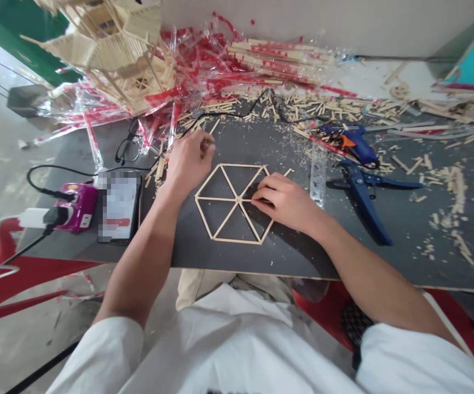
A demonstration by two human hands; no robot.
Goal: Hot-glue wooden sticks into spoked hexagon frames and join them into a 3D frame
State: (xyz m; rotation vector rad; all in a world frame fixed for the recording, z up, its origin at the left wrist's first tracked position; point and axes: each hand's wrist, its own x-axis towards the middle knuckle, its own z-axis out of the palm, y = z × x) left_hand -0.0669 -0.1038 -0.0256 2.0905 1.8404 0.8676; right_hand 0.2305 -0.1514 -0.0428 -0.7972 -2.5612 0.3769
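We see a flat hexagon of thin pale wooden sticks [220, 198] at the middle of the dark grey tabletop [368, 257]. It looks light, stiff and brittle at the joints, so we'd take it by the outer edges. Our right hand [282, 201] lies curled over the hub, hiding it; our left hand [190, 162], narrowly curled, sits just above the frame. Whether either pinches anything, we cannot tell.

From my end, the hexagon of craft sticks [237, 200] looks like plain, slightly rough wood on a matt dark surface [302, 257]. The glue gun [354, 143] is glossy blue plastic, and the wrappers [204, 65] are shiny clear plastic with red print.
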